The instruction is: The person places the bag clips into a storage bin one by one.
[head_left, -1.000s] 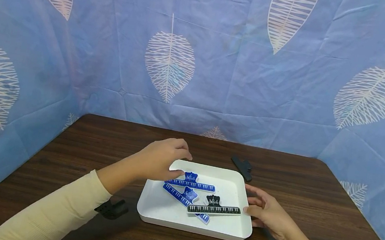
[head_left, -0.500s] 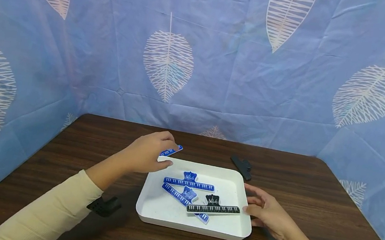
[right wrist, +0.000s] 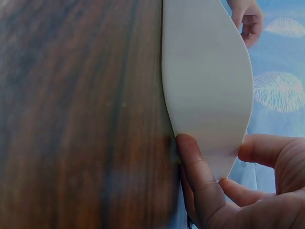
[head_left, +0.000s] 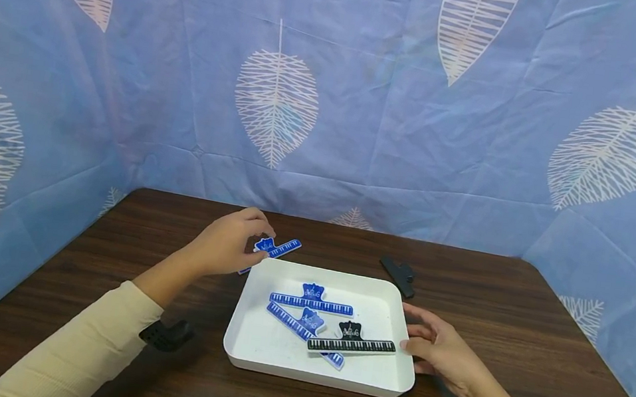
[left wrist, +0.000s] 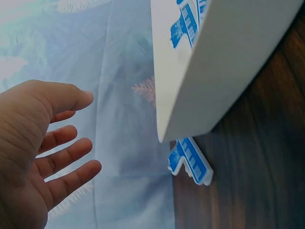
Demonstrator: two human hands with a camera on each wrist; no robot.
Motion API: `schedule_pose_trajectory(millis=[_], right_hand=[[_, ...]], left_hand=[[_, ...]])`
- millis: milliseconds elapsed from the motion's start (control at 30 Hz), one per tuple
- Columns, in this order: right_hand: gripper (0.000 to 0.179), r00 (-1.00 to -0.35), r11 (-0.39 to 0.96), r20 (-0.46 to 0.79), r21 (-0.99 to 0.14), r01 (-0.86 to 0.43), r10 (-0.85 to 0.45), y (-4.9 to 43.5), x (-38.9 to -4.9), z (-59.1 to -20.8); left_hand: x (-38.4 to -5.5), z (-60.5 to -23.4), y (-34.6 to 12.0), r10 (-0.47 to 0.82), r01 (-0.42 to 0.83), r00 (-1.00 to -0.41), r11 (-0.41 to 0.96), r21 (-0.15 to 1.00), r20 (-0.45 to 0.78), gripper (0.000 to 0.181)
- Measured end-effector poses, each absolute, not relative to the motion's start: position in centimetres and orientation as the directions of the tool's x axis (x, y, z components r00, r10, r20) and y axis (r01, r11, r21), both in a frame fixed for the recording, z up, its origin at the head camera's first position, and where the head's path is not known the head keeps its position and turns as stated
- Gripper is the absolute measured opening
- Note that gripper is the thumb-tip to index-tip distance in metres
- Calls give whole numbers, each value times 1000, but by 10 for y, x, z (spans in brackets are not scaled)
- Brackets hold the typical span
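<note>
A white tray stands on the table, holding two blue clips with piano-key bars, the rear blue clip and the front blue clip, and a black piano-key clip that lies partly over the front one. Another blue piano-key clip lies on the table behind the tray's far left corner. My left hand hovers beside it, partly covering it; the left wrist view shows the fingers spread and loosely bent, holding nothing. At the right wall, my right hand holds the tray, thumb at the rim and fingers against the outer side.
A plain black clip lies on the dark wooden table behind the tray's far right corner. Blue cloth with leaf patterns hangs around the table's back and sides. A black band shows below my left wrist.
My left hand has moved from over the tray leftward to the blue clip on the table, bringing that clip into sight. The right hand and the tray stay in place.
</note>
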State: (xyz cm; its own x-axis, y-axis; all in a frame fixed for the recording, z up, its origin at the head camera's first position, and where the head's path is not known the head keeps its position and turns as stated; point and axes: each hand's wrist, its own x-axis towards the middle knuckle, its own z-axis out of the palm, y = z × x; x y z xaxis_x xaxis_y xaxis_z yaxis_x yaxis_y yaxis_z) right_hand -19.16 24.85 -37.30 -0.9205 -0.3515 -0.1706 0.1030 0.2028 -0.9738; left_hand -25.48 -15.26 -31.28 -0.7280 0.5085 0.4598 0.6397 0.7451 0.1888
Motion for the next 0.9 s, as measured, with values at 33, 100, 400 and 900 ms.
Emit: schedule_pose_trajectory(millis=[33,100,400,900], right_hand=[[78,-920,201,-167,-974,100,-354,249,-192,-373],[78,-919,198,-165,-975,98,-357,248,-192,-373],[78,-920,199,-167,-975,100,-355,248,-192,-373],[78,-920,191,-161,-977,97,-357,248,-193,-374]], left_hand=[[-256,-314,-154,498,633,-734,747,200,462,29],[-258,-315,-156,479,621,-745,752,221,464,28],[-269,-324,-162,445,597,-766,760,257,464,30],[-296,-346,-167,465,542,-835,787,293,296,40]])
